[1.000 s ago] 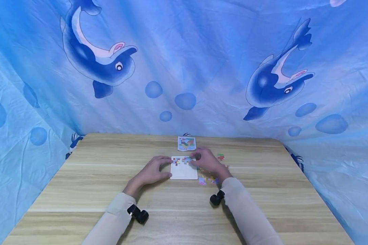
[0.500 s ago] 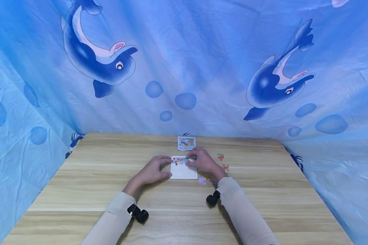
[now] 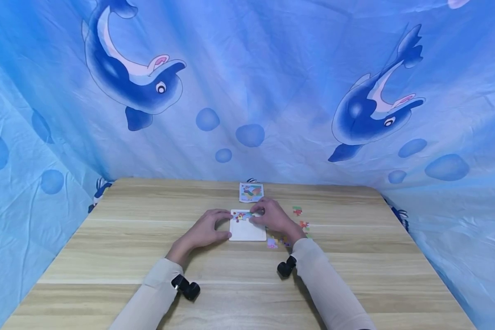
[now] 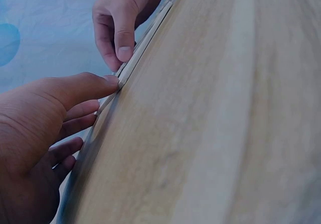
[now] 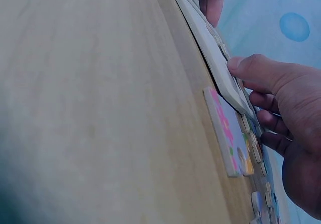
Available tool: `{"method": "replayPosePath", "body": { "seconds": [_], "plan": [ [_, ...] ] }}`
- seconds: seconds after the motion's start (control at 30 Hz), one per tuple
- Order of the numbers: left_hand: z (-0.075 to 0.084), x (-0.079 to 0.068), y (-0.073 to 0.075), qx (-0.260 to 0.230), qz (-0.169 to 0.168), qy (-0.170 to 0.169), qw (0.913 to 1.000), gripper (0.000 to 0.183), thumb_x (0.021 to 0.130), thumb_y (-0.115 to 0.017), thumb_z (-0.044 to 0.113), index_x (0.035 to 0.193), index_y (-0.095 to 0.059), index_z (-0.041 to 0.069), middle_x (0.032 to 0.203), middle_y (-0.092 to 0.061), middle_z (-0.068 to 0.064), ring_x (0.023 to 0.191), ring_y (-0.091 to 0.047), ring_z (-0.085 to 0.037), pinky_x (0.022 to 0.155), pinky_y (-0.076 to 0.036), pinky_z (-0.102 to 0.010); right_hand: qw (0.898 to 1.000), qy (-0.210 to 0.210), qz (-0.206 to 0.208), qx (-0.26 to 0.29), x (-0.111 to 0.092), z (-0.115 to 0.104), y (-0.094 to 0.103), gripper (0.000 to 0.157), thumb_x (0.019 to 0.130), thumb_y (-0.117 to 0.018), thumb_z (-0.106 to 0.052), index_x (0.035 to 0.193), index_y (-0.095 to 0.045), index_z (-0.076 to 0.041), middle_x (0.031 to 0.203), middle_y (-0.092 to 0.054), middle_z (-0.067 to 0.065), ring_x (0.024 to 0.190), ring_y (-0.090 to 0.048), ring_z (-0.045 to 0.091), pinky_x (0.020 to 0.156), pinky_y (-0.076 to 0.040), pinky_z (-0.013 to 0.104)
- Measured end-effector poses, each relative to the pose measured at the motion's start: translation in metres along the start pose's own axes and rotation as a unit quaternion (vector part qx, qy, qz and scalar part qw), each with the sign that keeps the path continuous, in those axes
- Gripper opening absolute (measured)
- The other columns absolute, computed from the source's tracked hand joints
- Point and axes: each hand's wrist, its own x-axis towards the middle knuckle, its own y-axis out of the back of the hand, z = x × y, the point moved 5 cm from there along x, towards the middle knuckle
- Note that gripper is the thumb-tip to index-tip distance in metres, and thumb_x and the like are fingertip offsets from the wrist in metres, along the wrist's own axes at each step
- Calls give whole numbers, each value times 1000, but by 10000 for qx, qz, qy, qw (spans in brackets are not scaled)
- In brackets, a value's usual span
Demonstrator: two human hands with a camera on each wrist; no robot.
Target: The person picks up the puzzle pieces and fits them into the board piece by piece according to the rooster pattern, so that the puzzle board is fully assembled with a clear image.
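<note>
Beige-sleeved, the left hand (image 3: 207, 228) is held spread, thumb and fingers touching the left edge of one white puzzle tray (image 3: 247, 233). Over the tray's far right part, the right hand (image 3: 273, 215) is held with thumb and fingers bent; whether a piece is pinched cannot be told. Jigsaw pieces (image 3: 241, 216) are laid along the tray's far edge. To its right, loose pieces (image 3: 272, 243) are partly covered, their count unclear. One picture card (image 3: 251, 192) is placed beyond.

Card (image 3: 251, 192) behind board (image 3: 247, 233), pieces (image 3: 272, 243) right, one possibly touching.
</note>
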Motion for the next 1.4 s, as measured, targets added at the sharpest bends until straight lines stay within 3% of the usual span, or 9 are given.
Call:
{"method": "replayPosePath", "body": {
  "seconds": [0.43, 0.67, 0.83, 1.07, 1.23, 1.4],
  "plan": [
    [0, 0, -1, 37, 0, 44, 10000, 57, 88, -78, 28, 141, -63, 11, 153, -54, -13, 147, -42, -40, 123, -32, -62, 10000, -14, 90, 18, -2, 2, 0, 21, 88, -82, -26, 106, -79, -16, 110, -67, 0, 102, -62, 18, 94, -56, 40],
    [-1, 0, -2, 50, 7, 44, 10000, 57, 89, -78, 28, 141, -63, 12, 154, -54, -12, 148, -42, -39, 123, -32, -61, 9993, 23, 102, 371, -8, 8, 7, 26, 91, -80, -26, 113, -78, -14, 114, -69, 1, 102, -63, 18, 91, -57, 38],
    [-1, -1, -2, 0, 27, -4, 10000, 57, 89, -78, 28, 141, -63, 11, 153, -54, -13, 147, -42, -41, 123, -32, -63, 9967, -119, 226, 769, -20, 20, 24, 32, 93, -77, -24, 122, -75, -11, 125, -69, 6, 111, -66, 24, 97, -57, 44],
    [2, -1, -3, -52, 4, -1, 10000, 56, 89, -78, 26, 141, -63, 10, 153, -54, -14, 147, -42, -41, 123, -31, -63, 9966, -454, 380, 578, -42, 46, 54, 35, 95, -75, -28, 125, -73, -11, 140, -63, 10, 128, -60, 32, 108, -52, 53],
    [3, -2, -4, -74, -17, 23, 10000, 58, 88, -78, 27, 141, -63, 10, 154, -53, -14, 148, -41, -41, 123, -31, -63, 9944, -772, 493, 519, -55, 68, 76, 36, 95, -75, -25, 127, -71, -9, 137, -64, 13, 120, -63, 33, 102, -55, 51],
    [1, -2, -2, -22, 4, 105, 9999, 58, 88, -78, 27, 142, -62, 12, 155, -52, -12, 149, -40, -40, 123, -30, -64, 9871, -1214, 434, 948, -67, 92, 89, 40, 97, -72, -24, 134, -67, -9, 138, -61, 13, 119, -62, 31, 96, -57, 43]
  ]
}}
